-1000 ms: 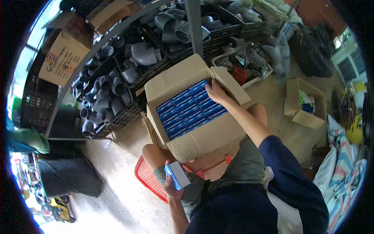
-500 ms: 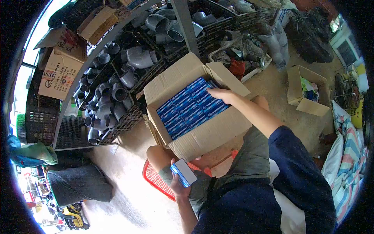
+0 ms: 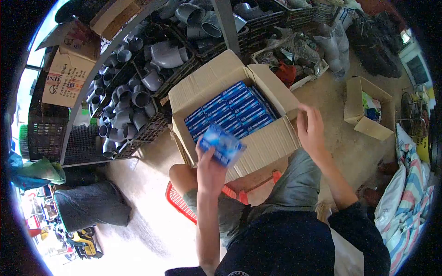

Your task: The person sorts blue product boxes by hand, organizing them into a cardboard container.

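A large open cardboard box (image 3: 262, 149) stands in front of the knees, holding rows of small blue boxes (image 3: 230, 108) with white lettering. Closed round a blue-and-white packet (image 3: 222, 143), my left hand (image 3: 212, 172) is over the box's near left edge; the packet is blurred. My right hand (image 3: 311, 129) is at the box's right corner, beside its flap, with its fingers partly spread and nothing seen in them. A dark gap shows along the right side of the blue boxes.
Black crates of grey pipe fittings (image 3: 124, 108) fill a rack at the left, behind a metal post (image 3: 225, 27). A red plastic basket (image 3: 179, 204) is under the legs. At the right are a small open carton (image 3: 368, 108) and striped sacks (image 3: 405, 198).
My left hand has risen with the blue packet from beside the knee to over the box. My right hand has drawn back from the blue boxes to the box's right corner.
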A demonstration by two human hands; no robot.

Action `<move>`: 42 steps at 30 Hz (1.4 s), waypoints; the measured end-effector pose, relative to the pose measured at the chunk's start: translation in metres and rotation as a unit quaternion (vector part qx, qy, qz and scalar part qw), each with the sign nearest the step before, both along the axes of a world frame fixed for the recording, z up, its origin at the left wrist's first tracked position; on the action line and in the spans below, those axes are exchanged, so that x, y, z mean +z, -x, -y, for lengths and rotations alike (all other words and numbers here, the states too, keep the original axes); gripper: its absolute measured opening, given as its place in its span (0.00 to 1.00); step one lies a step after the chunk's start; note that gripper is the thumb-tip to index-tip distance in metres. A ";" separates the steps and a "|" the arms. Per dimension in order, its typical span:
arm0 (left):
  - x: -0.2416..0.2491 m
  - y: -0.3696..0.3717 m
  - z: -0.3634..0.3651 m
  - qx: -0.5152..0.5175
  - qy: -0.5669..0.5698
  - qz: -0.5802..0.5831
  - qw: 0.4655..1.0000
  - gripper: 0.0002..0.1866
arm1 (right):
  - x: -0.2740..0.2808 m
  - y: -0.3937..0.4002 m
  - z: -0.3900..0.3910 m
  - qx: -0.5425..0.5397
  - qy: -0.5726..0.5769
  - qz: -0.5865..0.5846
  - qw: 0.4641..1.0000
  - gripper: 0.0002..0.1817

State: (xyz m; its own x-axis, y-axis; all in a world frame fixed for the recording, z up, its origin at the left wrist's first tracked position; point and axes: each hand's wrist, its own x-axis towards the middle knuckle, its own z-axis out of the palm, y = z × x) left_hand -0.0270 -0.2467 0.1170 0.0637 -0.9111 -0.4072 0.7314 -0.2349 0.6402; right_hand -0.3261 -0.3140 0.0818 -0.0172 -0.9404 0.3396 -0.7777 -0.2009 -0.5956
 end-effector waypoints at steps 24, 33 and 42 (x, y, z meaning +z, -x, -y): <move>-0.058 0.106 0.185 -0.303 0.028 0.469 0.829 0.32 | -0.069 0.050 -0.010 -0.089 -0.061 -0.075 0.991 0.16; -0.116 0.107 0.180 -0.368 0.150 0.696 0.598 0.29 | -0.063 0.045 -0.008 -0.078 -0.073 -0.105 0.989 0.18; -0.079 0.112 0.167 -0.279 0.186 0.787 0.518 0.23 | -0.065 0.043 -0.009 -0.069 -0.076 -0.139 0.985 0.18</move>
